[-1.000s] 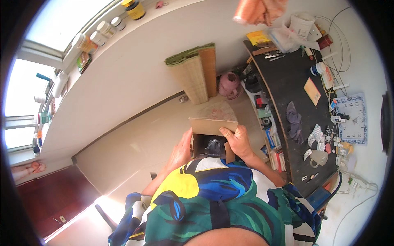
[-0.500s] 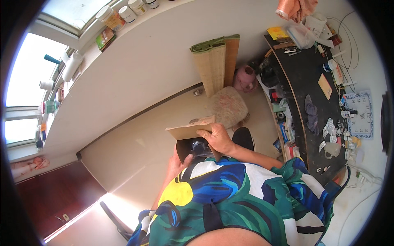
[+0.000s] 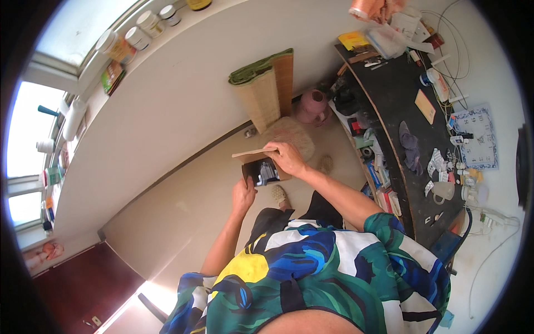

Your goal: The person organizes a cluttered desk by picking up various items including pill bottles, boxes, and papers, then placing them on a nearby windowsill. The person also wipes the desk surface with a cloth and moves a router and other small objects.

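Out in front of my lap I hold a small brown cardboard box (image 3: 282, 173) between both hands. Its flap (image 3: 249, 154) stands open, and the inside looks dark. Something shiny and clear, like plastic-wrapped contents (image 3: 267, 173), lies within, too unclear to name. My left hand (image 3: 243, 195) grips the near left side of the box, the thumb up at its edge. On the upper right, my right hand (image 3: 286, 158) is closed over the flap and the box's top edge. Part of the box is hidden behind my fingers.
A furry stool (image 3: 289, 136), a rolled straw mat (image 3: 257, 100) and a pink vessel (image 3: 313, 106) stand by the wall. To the right is a cluttered black desk (image 3: 389, 106) with a clock (image 3: 475, 136). Bottles (image 3: 114, 45) line the windowsill at left.
The box has moved forward, away from my lap, and tilted, with both hands still on it. My legs and a slippered foot now show below it. The whole view has shifted slightly.
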The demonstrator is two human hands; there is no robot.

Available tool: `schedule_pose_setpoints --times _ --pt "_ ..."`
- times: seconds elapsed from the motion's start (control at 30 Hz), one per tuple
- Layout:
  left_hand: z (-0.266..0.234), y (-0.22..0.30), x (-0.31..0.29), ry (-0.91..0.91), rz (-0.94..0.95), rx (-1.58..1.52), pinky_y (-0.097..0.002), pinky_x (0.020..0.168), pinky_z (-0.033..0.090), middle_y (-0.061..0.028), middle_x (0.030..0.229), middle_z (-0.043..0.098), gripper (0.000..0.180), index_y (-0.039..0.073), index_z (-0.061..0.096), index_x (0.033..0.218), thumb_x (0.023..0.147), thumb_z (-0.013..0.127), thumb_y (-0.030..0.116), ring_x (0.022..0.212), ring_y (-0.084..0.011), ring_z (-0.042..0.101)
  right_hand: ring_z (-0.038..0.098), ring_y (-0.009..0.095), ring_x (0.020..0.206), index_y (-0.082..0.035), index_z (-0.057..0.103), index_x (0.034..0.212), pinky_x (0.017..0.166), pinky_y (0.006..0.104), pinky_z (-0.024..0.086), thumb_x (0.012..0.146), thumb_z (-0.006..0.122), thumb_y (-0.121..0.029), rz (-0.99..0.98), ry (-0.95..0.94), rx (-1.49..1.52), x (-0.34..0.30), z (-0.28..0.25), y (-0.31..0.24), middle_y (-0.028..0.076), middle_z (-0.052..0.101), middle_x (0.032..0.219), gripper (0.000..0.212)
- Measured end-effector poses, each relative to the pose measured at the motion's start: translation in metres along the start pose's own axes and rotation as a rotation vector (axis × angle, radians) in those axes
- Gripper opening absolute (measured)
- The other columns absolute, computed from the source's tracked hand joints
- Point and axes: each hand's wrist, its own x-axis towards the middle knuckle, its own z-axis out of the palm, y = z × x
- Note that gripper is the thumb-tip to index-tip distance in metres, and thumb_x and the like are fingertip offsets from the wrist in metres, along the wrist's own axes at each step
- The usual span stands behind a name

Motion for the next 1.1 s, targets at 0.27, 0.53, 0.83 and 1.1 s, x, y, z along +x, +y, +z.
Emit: schedule_pose_setpoints --times 0.27,0.53,0.83,1.1 --pt "0.092 -0.037 0.140 0.026 -0.077 -0.103 -0.0310 0.052 0.051 -0.0135 0.069 0.062 0.034 -0.007 0.054 0.086 0.096 0.044 0.024 0.055 -0.0223 0.065 0.054 0.034 0.107 -0.003 0.055 0.115 0.091 0.0395 0.043 0.085 0.056 -0.017 0.018 0.148 -0.117 -0.026 -0.096 0.035 0.018 0.058 0.114 0.033" --pt "0.155 -0.048 0.218 0.174 -0.558 -0.761 -0.0359 0.066 0.055 -0.0124 0.108 0.054 0.039 0.005 0.042 0.122 0.093 0.050 0.031 0.080 -0.0271 0.060 0.063 0.028 0.094 -0.003 0.058 0.111 0.082 0.0362 0.049 0.087 0.055 -0.017 0.651 0.097 -0.240 -0.222 -0.209 0.128 0.015 0.065 0.101 0.028" --pt "0.168 -0.032 0.215 0.144 -0.756 -0.829 -0.0410 0.072 0.051 -0.0121 0.129 0.044 0.045 0.011 0.036 0.132 0.095 0.043 0.035 0.099 -0.0329 0.058 0.065 0.029 0.088 -0.006 0.061 0.106 0.077 0.0382 0.050 0.082 0.058 -0.019 0.629 0.127 -0.184 -0.248 -0.299 0.152 0.016 0.065 0.098 0.027" --pt "0.142 -0.015 0.161 0.209 -0.722 -0.849 -0.0488 0.092 0.045 -0.0206 0.144 0.027 0.060 0.016 0.019 0.145 0.093 0.042 0.034 0.116 -0.0415 0.046 0.064 0.024 0.083 -0.005 0.056 0.115 0.075 0.0361 0.050 0.078 0.064 -0.017 0.390 0.245 -0.033 -0.152 -0.388 0.168 0.015 0.061 0.108 0.039"
